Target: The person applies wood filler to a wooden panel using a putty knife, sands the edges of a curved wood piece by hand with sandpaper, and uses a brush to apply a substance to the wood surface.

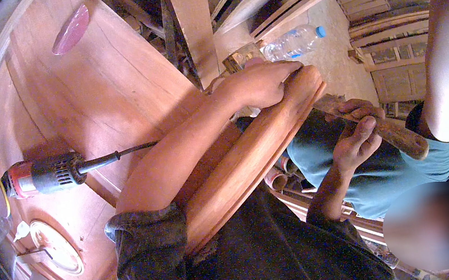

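Note:
A long curved wooden piece (249,156) with a moulded edge slants from my chest up to the right. My left hand (262,85) grips it near its rounded far end, fingers bent over the top. My right hand (357,145) is closed around a rough wooden bar (406,141) with a rounded end; its exact kind is unclear. The bar's other end lies close to the edge of the curved piece, and I cannot tell whether they touch.
A red and black power sander (45,175) lies on a wide wooden board (111,58) at left, its cord running under my left arm. A reddish sanding disc (71,30) lies farther up. A plastic bottle (294,43) is beyond my left hand. A person in a teal shirt (383,178) is close at right.

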Available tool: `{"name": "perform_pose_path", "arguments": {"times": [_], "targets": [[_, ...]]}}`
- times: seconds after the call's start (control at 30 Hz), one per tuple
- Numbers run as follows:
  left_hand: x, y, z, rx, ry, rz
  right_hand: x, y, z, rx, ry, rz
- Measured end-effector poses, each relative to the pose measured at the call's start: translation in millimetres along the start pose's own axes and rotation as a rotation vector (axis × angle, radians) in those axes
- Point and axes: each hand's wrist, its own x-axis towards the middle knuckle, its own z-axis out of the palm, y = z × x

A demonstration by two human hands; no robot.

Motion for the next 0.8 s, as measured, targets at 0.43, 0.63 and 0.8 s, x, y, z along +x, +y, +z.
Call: {"name": "perform_pose_path", "arguments": {"times": [0.43, 0.63, 0.8], "targets": [[2, -11, 8, 0.021, 0.031, 0.051, 11, -11, 5, -0.028, -0.079, -0.022], [-6, -1, 0, 0.05, 0.044, -0.022, 71, -27, 46, -0.432, -0.424, -0.021], [-1, 14, -9, 0.088, -0.1, -0.112, 98, -20, 58, -0.42, -0.546, -0.048]]}}
